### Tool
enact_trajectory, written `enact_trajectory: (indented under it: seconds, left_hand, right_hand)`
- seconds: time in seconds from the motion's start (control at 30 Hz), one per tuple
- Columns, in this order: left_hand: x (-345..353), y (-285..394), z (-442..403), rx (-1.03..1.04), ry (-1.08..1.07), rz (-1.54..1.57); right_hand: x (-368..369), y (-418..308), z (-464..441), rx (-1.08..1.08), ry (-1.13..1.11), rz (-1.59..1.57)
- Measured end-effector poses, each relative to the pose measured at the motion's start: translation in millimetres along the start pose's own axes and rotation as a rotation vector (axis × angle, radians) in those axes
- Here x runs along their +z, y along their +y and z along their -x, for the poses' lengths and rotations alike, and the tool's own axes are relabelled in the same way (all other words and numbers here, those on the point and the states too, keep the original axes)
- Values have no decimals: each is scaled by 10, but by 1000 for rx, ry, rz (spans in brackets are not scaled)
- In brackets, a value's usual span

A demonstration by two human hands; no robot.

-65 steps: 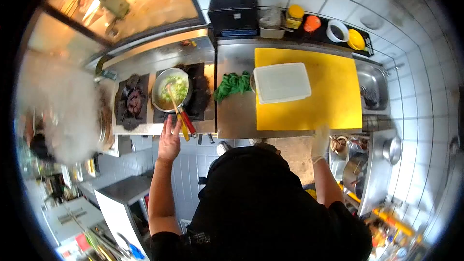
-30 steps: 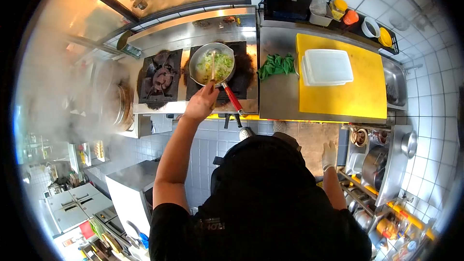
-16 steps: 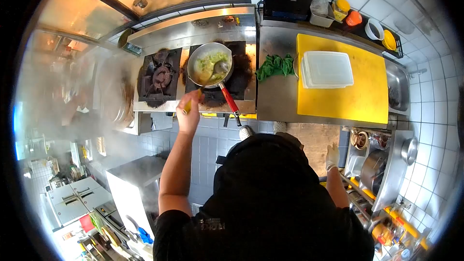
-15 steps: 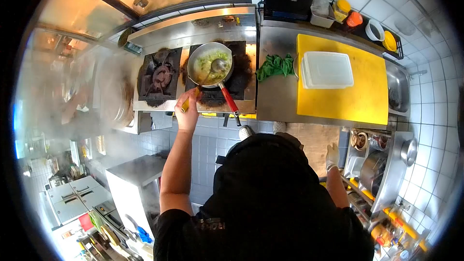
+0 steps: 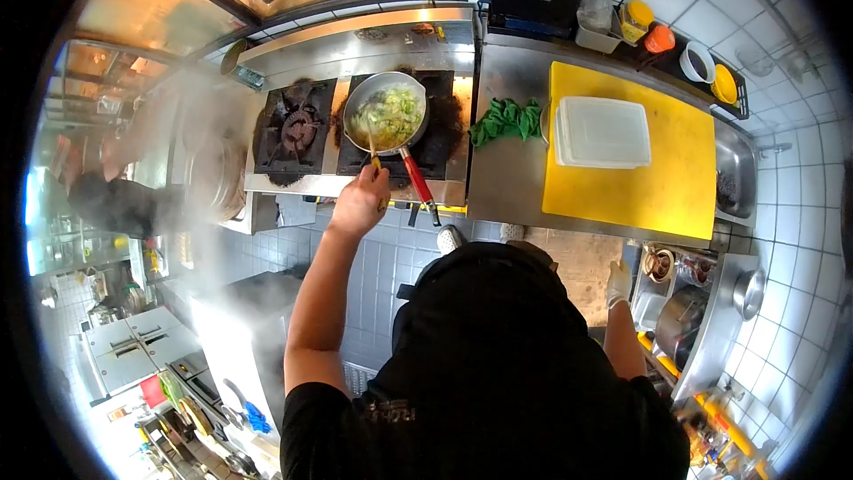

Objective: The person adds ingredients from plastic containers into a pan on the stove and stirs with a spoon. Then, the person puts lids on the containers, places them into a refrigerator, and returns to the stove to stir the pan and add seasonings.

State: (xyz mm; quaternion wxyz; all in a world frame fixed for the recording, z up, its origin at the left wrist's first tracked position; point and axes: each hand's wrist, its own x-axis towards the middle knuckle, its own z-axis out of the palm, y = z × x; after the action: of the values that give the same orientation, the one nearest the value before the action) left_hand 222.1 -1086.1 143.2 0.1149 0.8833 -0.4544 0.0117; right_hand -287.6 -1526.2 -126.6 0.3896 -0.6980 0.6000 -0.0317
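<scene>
**Left hand works a ladle in the pan of greens**

Taking straight ahead of the person as twelve, I see a metal pan at eleven o'clock, resting over a blackened burner. Pale green chopped food fills its base, and its red handle juts out towards five. The person's left hand is at the pan's near edge, between six and seven from its centre, with fingers curled firmly round the yellow handle of a ladle. The ladle leans over the rim, its far end down among the greens; I can't make out its bowl.

The right hand, in a pale glove, hangs low at three o'clock from the person's head. Its fingers are fairly straight, with nothing visible in its grasp, near a steel rack.

A second burner lies at nine from the pan. At three, a crumpled green cloth lies on the steel surface. Farther along three, a lidded white container sits towards ten on a yellow board, with a sink beyond. Drifting steam blurs things farther out at nine.
</scene>
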Motion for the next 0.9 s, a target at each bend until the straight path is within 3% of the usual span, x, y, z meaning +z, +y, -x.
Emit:
enact_trajectory:
  seconds: [0.13, 0.23, 0.3, 0.4, 0.5, 0.6, 0.73, 0.83, 0.9]
  left_hand:
    - [-301, 328, -86, -9, 111, 133]
    - [-334, 398, -159, 23, 177, 227]
    - [-178, 232, -246, 24, 188, 271]
    - [-35, 196, -226, -73, 107, 132]
    - [-329, 522, -249, -15, 58, 175]
    - [-254, 314, -368, 97, 213, 245]
    - [-107, 268, -263, -117, 6, 57]
    - [-228, 373, -357, 69, 144, 119]
    - [-256, 307, -452, 103, 222, 203]
  right_hand:
    - [-169, -621, 396, 132, -79, -52]
    - [71, -92, 155, 79, -59, -126]
    - [20, -169, 223, 54, -95, -61]
    - [80, 114, 53, -37, -54, 25]
    - [36, 412, -178, -68, -51, -8]
    - [6, 420, -133, -46, -59, -1]
    - [-179, 150, 77, -186, -105, 258]
    - [-164, -131, 260, 19, -18, 27]
    - [-115, 45, 186, 17, -32, 35]
